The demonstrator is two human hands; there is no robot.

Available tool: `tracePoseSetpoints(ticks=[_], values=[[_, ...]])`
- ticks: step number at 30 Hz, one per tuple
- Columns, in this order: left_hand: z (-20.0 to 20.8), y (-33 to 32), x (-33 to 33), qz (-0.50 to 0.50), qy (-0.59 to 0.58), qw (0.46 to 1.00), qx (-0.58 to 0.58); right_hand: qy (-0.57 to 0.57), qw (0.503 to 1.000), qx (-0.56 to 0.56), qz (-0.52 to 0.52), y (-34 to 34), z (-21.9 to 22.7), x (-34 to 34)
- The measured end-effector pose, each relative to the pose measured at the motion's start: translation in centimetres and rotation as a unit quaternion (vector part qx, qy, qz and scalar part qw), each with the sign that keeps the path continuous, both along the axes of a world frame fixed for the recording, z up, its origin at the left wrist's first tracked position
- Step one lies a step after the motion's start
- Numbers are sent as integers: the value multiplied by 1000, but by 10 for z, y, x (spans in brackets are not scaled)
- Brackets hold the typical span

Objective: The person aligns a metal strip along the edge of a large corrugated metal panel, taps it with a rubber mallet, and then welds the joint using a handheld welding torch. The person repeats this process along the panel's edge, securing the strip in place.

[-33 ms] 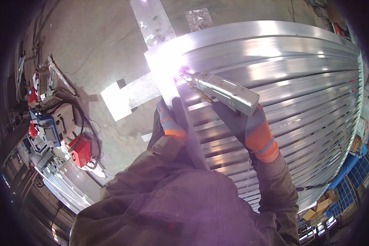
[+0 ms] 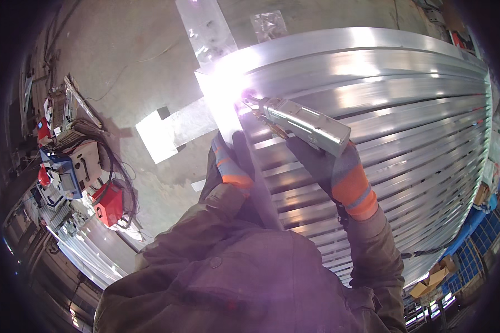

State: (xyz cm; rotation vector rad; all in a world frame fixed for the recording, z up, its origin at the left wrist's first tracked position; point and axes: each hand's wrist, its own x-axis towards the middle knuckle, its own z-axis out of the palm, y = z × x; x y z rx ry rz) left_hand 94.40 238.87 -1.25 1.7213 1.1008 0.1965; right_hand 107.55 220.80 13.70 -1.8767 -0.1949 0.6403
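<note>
My right hand (image 2: 316,164), in a grey and orange work glove, is closed around a silver box-shaped welding torch (image 2: 311,123). The torch's narrow tip points up and left into a white-violet glare, which hides the spot where it meets the metal. Beneath the glare lies the corner of a large slatted metal panel (image 2: 405,89). Along the panel's left side runs an edge rail (image 2: 264,194). My left hand (image 2: 231,161), gloved alike, grips this rail just below the glare; some of its fingers are hidden.
Flat metal plates (image 2: 158,136) stick out left of the corner, and another plate (image 2: 208,33) lies beyond it. On the left floor stand a blue and grey machine (image 2: 75,169) with cables and a red box (image 2: 108,204). Cardboard boxes (image 2: 430,282) sit at lower right.
</note>
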Motion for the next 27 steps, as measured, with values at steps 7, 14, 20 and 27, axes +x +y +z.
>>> tracePoseSetpoints(ticks=[7, 14, 20, 27], values=[[11, -2, 0, -2, -8, 999, -50, 41, 996, 66, -50, 0, -12, -4], [5, 3, -7, 11, -50, 994, -98, 5, 1000, -14, 19, -5, -6, 2], [8, 2, -2, -10, -38, 998, -55, -77, 993, -60, 71, -5, -6, 3], [15, 3, 1, -55, -5, 998, 4, -35, 996, -54, 63, -6, -1, 6]])
